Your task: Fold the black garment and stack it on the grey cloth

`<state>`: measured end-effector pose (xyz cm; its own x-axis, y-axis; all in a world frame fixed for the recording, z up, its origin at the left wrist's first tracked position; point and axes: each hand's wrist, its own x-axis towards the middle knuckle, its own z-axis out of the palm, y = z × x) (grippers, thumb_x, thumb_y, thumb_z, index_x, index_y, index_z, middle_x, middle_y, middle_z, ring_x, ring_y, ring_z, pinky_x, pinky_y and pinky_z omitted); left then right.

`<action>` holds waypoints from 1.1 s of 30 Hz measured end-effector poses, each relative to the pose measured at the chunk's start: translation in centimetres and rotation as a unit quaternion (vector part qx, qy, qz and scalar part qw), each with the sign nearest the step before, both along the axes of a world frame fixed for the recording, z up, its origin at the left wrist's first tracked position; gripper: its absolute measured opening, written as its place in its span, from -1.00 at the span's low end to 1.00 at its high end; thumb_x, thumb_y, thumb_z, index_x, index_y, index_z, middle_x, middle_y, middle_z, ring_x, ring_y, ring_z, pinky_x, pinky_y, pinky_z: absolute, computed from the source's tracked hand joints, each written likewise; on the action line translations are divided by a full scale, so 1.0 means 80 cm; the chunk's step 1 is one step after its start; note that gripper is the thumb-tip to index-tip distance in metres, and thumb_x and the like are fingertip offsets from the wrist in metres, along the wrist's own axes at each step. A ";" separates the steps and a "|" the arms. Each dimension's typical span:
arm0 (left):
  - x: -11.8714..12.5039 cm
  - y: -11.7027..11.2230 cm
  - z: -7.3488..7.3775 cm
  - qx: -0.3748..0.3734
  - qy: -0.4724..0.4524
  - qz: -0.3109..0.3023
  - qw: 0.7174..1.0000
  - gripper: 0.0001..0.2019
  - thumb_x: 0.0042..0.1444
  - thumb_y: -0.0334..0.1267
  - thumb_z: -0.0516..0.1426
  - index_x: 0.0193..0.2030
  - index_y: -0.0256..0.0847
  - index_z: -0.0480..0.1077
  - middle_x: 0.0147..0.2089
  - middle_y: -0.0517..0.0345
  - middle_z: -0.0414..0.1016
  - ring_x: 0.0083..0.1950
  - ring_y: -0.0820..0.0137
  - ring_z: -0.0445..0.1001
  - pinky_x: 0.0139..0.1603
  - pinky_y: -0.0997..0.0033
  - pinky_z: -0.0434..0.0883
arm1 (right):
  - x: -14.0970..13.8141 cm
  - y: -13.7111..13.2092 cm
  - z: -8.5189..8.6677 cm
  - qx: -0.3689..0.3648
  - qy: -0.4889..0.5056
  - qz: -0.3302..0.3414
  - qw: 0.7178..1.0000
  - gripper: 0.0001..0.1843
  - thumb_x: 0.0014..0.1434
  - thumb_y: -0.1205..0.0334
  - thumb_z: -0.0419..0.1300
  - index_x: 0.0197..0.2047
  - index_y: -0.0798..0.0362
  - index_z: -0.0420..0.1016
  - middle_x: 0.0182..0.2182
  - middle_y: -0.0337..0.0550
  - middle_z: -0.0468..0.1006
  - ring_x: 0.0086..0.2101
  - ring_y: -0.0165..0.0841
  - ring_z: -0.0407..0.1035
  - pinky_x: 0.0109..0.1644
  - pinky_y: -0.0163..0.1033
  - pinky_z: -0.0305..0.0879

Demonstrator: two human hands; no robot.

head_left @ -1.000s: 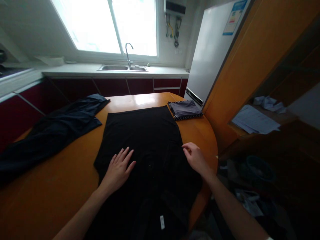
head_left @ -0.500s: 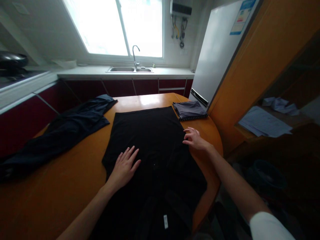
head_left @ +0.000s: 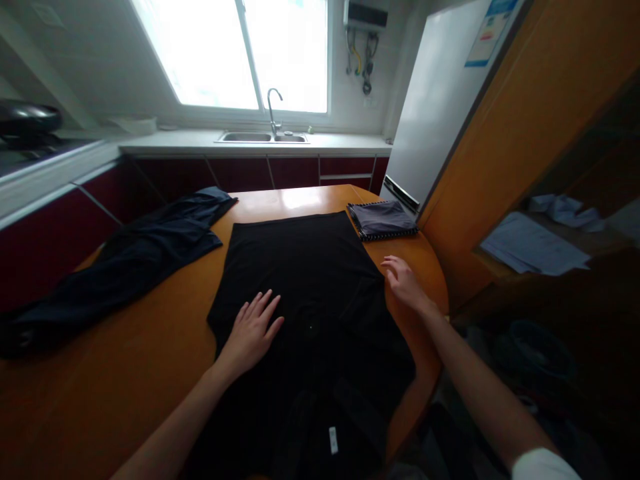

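A black shirt lies spread over the wooden table, its straight hem at the far side and a small white label near me. My left hand rests flat on the left part of the cloth, fingers spread. At the right edge of the shirt is my right hand, with bent fingers closed at the fabric, which juts out to a point there. The thumb of that hand is mostly hidden.
Dark blue clothing lies crumpled along the left side of the wooden table. A folded grey cloth with a patterned edge sits at the far right. Beyond are a sink and a fridge; papers lie on a shelf at right.
My right hand has moved a little to the right, and the shirt's right edge has been drawn out with it. The left hand stays on the cloth.
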<state>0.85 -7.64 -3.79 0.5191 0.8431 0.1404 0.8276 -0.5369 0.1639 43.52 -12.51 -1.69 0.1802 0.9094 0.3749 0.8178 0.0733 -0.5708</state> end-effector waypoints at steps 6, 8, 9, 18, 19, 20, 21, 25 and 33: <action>0.001 -0.001 0.002 -0.007 0.001 0.000 1.000 -0.43 0.37 -0.01 -0.10 0.41 -0.23 0.22 0.50 -0.05 0.07 0.51 0.09 0.00 0.45 -0.07 0.03 | -0.021 0.006 -0.001 -0.046 -0.026 0.092 0.994 -0.45 0.40 0.11 -0.10 0.36 0.08 0.28 0.38 0.01 0.21 0.39 -0.25 -0.04 0.44 0.08 -0.11; 0.001 -0.001 0.002 -0.002 -0.003 0.000 1.000 -0.44 0.38 -0.01 -0.10 0.41 -0.21 0.22 0.50 -0.04 0.07 0.51 0.10 0.01 0.45 -0.07 0.04 | -0.030 0.021 0.000 -0.082 -0.060 0.125 0.987 -0.40 0.42 0.05 -0.13 0.42 0.09 0.16 0.43 0.00 0.09 0.42 -0.24 -0.14 0.45 0.12 -0.20; 0.001 -0.001 0.002 0.000 -0.005 0.000 1.000 -0.44 0.38 0.00 -0.10 0.41 -0.21 0.22 0.49 -0.04 0.08 0.51 0.10 0.01 0.45 -0.06 0.04 | -0.034 0.028 0.000 -0.105 -0.076 0.136 0.982 -0.38 0.42 0.01 -0.14 0.44 0.09 0.12 0.44 0.01 0.03 0.43 -0.23 -0.18 0.45 0.13 -0.24; -0.002 -0.003 0.000 -0.001 -0.017 -0.005 1.000 -0.46 0.38 0.00 -0.08 0.40 -0.16 0.23 0.49 -0.01 0.09 0.51 0.13 0.01 0.45 -0.06 0.03 | -0.018 0.058 -0.038 -0.183 -0.065 0.052 0.980 -0.21 0.37 -0.26 -0.13 0.44 0.11 0.11 0.45 0.06 -0.06 0.43 -0.12 -0.21 0.44 0.26 -0.43; -0.002 -0.003 0.000 0.000 -0.020 -0.004 1.000 -0.47 0.38 0.00 -0.08 0.40 -0.16 0.23 0.49 -0.01 0.10 0.51 0.13 0.01 0.45 -0.06 0.04 | -0.011 0.060 -0.044 -0.161 -0.026 0.045 0.986 -0.22 0.35 -0.28 -0.13 0.41 0.08 0.20 0.43 0.05 0.03 0.42 -0.13 -0.15 0.45 0.23 -0.40; -0.002 -0.003 0.000 0.000 -0.024 -0.002 1.000 -0.47 0.39 -0.01 -0.08 0.39 -0.16 0.23 0.49 -0.01 0.10 0.51 0.13 0.02 0.45 -0.06 0.04 | -0.002 0.061 -0.050 -0.129 0.032 0.031 0.991 -0.22 0.33 -0.31 -0.12 0.36 0.06 0.29 0.40 0.05 0.14 0.40 -0.13 -0.06 0.46 0.19 -0.33; -0.002 -0.003 0.000 0.000 -0.030 0.000 1.000 -0.48 0.39 -0.02 -0.08 0.39 -0.16 0.24 0.48 -0.01 0.11 0.50 0.14 0.03 0.45 -0.06 0.05 | 0.007 0.063 -0.055 -0.092 0.100 0.010 0.991 -0.22 0.31 -0.34 -0.11 0.30 0.05 0.39 0.34 0.06 0.25 0.36 -0.13 0.05 0.46 0.15 -0.23; -0.002 0.001 0.000 -0.013 -0.059 0.003 0.998 -0.51 0.40 -0.07 -0.10 0.37 -0.20 0.25 0.45 -0.04 0.19 0.49 0.14 0.07 0.44 -0.09 0.08 | 0.038 0.070 -0.064 0.029 0.286 -0.091 0.953 -0.18 0.32 -0.34 -0.19 0.15 0.16 0.51 0.13 0.19 0.52 0.18 -0.12 0.38 0.32 0.05 0.20; 0.008 -0.024 0.042 -0.045 -0.143 -0.075 0.986 -0.56 0.42 -0.14 -0.10 0.35 -0.16 0.28 0.43 0.02 0.22 0.48 0.24 0.09 0.47 -0.01 0.07 | 0.036 0.065 -0.066 0.093 0.311 -0.136 0.936 -0.45 0.27 -0.03 0.03 0.03 0.24 0.57 0.00 0.22 0.61 0.02 -0.13 0.51 0.21 0.00 0.35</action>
